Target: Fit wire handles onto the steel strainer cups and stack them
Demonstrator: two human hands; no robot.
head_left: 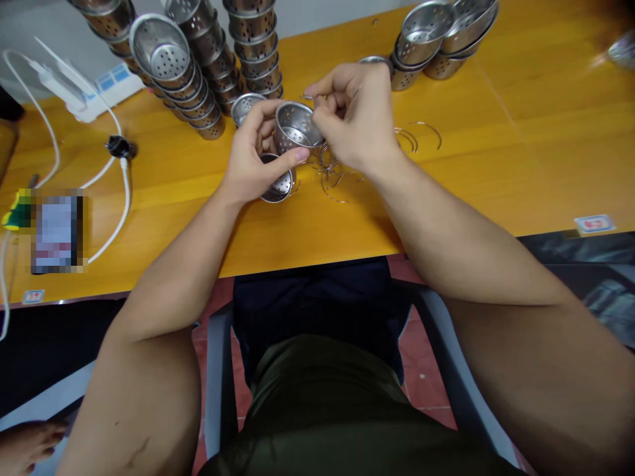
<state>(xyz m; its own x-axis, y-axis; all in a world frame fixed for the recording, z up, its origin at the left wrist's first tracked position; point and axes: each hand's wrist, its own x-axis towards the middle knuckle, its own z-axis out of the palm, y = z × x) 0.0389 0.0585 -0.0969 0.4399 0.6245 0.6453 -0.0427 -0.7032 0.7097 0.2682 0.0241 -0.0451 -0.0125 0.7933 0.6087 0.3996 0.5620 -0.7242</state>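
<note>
My left hand (255, 155) is closed round a small perforated steel cup (295, 127), held on its side just above the yellow table (496, 172). My right hand (354, 112) pinches a thin wire handle (308, 97) at the cup's rim, fingers pressed together. A second perforated cup (278, 187) lies on the table under my left hand. A tangle of loose wire handles (331, 173) lies below my right hand.
Tall stacks of perforated cups (198, 59) stand at the back left, and a leaning pile of cups (441, 36) at the back right. More wire handles (419, 134) lie to the right. A white cable (116, 198) and power strip (106, 86) are on the left.
</note>
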